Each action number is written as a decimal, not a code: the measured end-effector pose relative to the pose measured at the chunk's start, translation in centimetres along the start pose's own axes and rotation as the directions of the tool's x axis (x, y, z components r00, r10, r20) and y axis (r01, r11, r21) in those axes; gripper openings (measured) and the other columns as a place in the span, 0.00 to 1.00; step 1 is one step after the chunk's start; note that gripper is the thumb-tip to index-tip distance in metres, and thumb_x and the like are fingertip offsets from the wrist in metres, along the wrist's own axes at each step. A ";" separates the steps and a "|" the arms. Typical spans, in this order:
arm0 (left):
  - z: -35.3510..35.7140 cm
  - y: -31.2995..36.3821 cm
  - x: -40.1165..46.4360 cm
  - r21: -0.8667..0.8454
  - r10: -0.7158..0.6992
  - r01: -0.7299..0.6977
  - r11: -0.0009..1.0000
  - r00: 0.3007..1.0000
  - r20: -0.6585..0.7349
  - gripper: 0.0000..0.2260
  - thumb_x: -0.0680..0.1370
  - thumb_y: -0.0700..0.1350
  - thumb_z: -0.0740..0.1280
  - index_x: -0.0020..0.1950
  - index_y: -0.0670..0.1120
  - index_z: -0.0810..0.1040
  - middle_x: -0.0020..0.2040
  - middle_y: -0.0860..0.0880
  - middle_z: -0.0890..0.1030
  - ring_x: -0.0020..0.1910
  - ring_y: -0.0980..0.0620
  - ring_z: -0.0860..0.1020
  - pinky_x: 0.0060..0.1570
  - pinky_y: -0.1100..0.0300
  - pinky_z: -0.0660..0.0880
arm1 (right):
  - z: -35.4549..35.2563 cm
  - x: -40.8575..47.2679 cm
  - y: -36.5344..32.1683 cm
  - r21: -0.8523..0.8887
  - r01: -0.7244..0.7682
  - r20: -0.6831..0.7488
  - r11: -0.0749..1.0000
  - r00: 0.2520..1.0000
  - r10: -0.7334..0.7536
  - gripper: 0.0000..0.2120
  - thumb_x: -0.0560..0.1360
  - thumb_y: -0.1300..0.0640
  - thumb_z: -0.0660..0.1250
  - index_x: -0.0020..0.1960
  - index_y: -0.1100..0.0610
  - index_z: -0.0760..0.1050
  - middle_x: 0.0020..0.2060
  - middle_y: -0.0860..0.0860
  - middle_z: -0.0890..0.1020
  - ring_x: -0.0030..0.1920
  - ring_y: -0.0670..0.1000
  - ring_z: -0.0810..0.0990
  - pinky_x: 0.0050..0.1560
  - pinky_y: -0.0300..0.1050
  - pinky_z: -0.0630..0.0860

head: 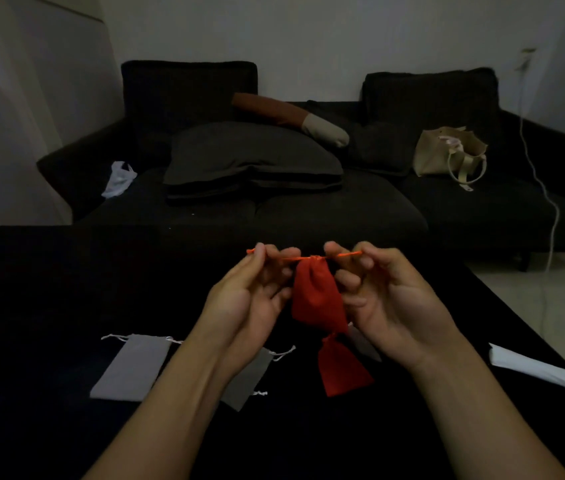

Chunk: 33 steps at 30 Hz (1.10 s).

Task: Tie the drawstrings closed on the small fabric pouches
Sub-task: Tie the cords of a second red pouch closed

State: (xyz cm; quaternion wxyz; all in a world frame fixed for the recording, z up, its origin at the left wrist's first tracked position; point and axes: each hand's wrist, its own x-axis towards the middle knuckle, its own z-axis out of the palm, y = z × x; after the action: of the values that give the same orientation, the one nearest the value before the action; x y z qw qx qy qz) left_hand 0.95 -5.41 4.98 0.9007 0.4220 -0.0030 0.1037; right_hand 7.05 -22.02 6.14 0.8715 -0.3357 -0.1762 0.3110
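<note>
While both hands pinch drawstring point(303, 257) taut — red pouch point(317, 296) hangs cinched.

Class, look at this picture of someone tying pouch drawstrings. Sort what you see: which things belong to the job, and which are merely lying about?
Part of the job:
- left hand and right hand, pinching the orange drawstring
- held red pouch
- second red pouch on the table
- two grey pouches

Lying about:
- sofa
- dark cushion
- beige bag
- white plastic bag
- white cable

The left forearm point(184, 393) covers part of one grey pouch point(251, 379); both forearms run off the bottom edge.
</note>
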 end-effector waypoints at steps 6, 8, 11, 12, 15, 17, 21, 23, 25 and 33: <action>0.4 0.4 -0.1 0.039 0.068 -0.068 0.997 0.998 -0.013 0.11 0.79 0.48 0.59 0.38 0.47 0.72 0.31 0.50 0.75 0.27 0.56 0.71 0.26 0.66 0.67 | 0.6 0.5 0.3 -0.139 0.073 -0.038 0.988 0.996 -0.079 0.08 0.74 0.58 0.61 0.37 0.56 0.66 0.31 0.50 0.70 0.25 0.45 0.64 0.25 0.36 0.61; 0.5 0.5 0.0 0.061 0.105 -0.105 0.993 0.994 -0.001 0.10 0.78 0.48 0.60 0.38 0.47 0.71 0.30 0.50 0.73 0.26 0.56 0.70 0.26 0.66 0.67 | 0.8 0.7 0.0 -0.121 0.117 -0.046 0.986 0.991 -0.124 0.09 0.74 0.59 0.61 0.36 0.56 0.66 0.29 0.50 0.68 0.24 0.44 0.61 0.25 0.36 0.58; 0.5 0.3 -0.1 0.132 0.120 -0.122 0.984 0.993 0.023 0.12 0.80 0.45 0.59 0.36 0.47 0.73 0.29 0.50 0.72 0.26 0.55 0.69 0.26 0.64 0.67 | 1.0 0.8 0.3 -0.196 0.165 -0.071 0.967 0.981 -0.182 0.14 0.78 0.61 0.59 0.34 0.55 0.65 0.28 0.50 0.68 0.23 0.44 0.60 0.24 0.35 0.57; 0.4 0.3 -0.1 0.208 0.139 -0.138 0.968 0.990 0.009 0.15 0.81 0.43 0.57 0.36 0.47 0.74 0.28 0.50 0.72 0.26 0.55 0.70 0.26 0.64 0.67 | 0.9 0.7 0.4 -0.245 0.168 -0.067 0.955 0.979 -0.190 0.15 0.79 0.61 0.58 0.34 0.55 0.65 0.28 0.50 0.68 0.24 0.44 0.61 0.24 0.35 0.59; 0.0 0.4 -0.3 0.484 0.211 -0.183 0.856 0.977 -0.003 0.12 0.82 0.38 0.57 0.40 0.43 0.75 0.27 0.49 0.73 0.26 0.54 0.71 0.27 0.62 0.68 | 0.6 0.5 0.6 -0.336 0.158 -0.045 0.929 0.982 -0.183 0.15 0.80 0.60 0.58 0.34 0.55 0.66 0.29 0.51 0.70 0.27 0.46 0.65 0.26 0.37 0.65; -0.4 0.5 -0.4 0.664 0.241 -0.217 0.716 0.969 0.056 0.06 0.79 0.35 0.62 0.43 0.40 0.77 0.30 0.42 0.75 0.29 0.51 0.73 0.29 0.61 0.71 | 0.5 0.5 0.6 -0.323 0.141 -0.054 0.936 0.984 -0.167 0.13 0.78 0.58 0.60 0.34 0.54 0.66 0.29 0.51 0.69 0.28 0.47 0.67 0.27 0.39 0.67; -1.0 -0.1 -0.6 0.862 0.224 -0.225 0.453 0.965 0.134 0.10 0.73 0.32 0.69 0.49 0.45 0.82 0.32 0.43 0.79 0.33 0.52 0.77 0.37 0.59 0.75 | 0.0 0.8 0.9 -0.255 0.046 -0.124 0.966 0.989 -0.080 0.11 0.71 0.54 0.65 0.34 0.55 0.66 0.28 0.51 0.70 0.27 0.48 0.70 0.29 0.40 0.70; -1.1 -0.3 -0.5 0.938 0.223 -0.204 0.280 0.964 0.143 0.09 0.72 0.36 0.74 0.48 0.48 0.85 0.31 0.51 0.80 0.30 0.59 0.76 0.36 0.64 0.74 | -0.2 0.9 1.4 -0.257 -0.001 -0.151 0.966 0.988 -0.039 0.10 0.72 0.54 0.65 0.35 0.55 0.68 0.28 0.51 0.71 0.28 0.48 0.71 0.31 0.41 0.71; -1.5 -0.3 -0.4 0.965 0.183 -0.209 0.162 0.967 0.178 0.05 0.73 0.41 0.75 0.45 0.50 0.86 0.32 0.52 0.81 0.30 0.61 0.77 0.35 0.64 0.75 | -0.4 0.9 1.6 -0.274 -0.025 -0.159 0.962 0.987 -0.020 0.09 0.72 0.55 0.66 0.35 0.55 0.69 0.28 0.51 0.70 0.28 0.48 0.70 0.31 0.41 0.70; -2.0 0.6 -0.4 0.942 0.194 -0.323 0.095 0.934 0.301 0.04 0.74 0.43 0.75 0.45 0.51 0.86 0.40 0.55 0.83 0.41 0.60 0.81 0.42 0.69 0.76 | -1.4 0.3 0.8 -0.843 0.039 -0.062 0.536 0.984 -0.169 0.05 0.74 0.61 0.72 0.49 0.59 0.82 0.27 0.53 0.77 0.28 0.45 0.74 0.30 0.36 0.71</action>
State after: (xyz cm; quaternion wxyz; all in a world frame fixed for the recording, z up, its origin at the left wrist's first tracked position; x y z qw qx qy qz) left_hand 0.26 -3.59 4.12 0.3724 0.9012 -0.0536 0.2152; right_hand 7.67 -22.01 4.64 0.6315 -0.7204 -0.2634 0.1130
